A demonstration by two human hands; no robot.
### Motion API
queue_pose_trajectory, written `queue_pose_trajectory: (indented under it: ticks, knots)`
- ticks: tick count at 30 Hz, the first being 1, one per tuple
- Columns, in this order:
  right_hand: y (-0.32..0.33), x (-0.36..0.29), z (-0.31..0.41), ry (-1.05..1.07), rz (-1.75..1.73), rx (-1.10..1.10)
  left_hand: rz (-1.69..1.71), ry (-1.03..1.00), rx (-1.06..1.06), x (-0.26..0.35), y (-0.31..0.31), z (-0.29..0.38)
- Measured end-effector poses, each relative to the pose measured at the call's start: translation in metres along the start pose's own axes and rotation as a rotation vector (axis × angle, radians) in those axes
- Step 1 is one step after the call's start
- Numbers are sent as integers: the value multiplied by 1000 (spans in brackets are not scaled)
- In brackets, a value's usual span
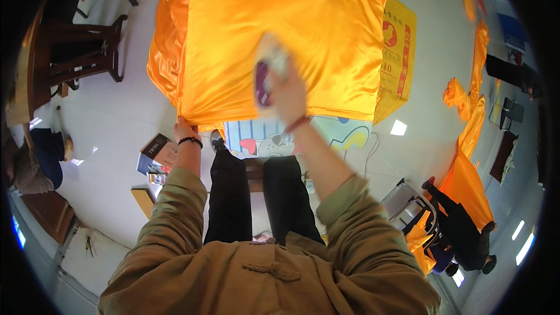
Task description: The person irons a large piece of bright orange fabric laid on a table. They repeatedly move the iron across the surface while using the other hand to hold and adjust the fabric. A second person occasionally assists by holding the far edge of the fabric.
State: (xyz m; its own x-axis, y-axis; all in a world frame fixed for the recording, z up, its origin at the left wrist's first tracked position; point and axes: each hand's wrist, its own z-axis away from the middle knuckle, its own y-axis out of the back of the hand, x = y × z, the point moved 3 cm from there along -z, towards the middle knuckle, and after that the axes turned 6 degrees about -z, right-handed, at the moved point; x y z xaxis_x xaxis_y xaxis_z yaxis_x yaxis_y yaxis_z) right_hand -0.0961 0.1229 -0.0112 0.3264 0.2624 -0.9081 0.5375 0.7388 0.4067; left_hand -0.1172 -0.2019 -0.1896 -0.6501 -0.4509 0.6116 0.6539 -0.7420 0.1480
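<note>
Orange-yellow satin cloth (280,4) lies spread over a raised surface in front of me, its near edge running across the middle of the view. My left hand (186,131) grips the cloth's near left corner. Over the cloth, my right hand (288,92) is closed on what looks like a purple and white clothes iron (263,83); motion blurs it, and whether it touches the cloth cannot be told. Below the near edge shows a light blue padded cover (267,138) with a cartoon print. More bunched orange satin (166,39) hangs at the left side.
A yellow printed bag (396,61) stands right of the cloth. A dark wooden chair (87,52) is at the left; a box (155,153) lies on the floor by my left arm. At right are metal-framed chairs (404,205), long orange cloth (470,179) and other people (463,232).
</note>
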Motion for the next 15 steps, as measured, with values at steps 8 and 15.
queue_pose_trajectory:
  ticks: [8, 15]
  knots:
    - [-8, -42, 120, -145, 47, -389, 3, 31, -148, 22, 28, 1]
    - [40, -54, -14, 36, 146, -277, -64, -65, -129, 34, 38, -7]
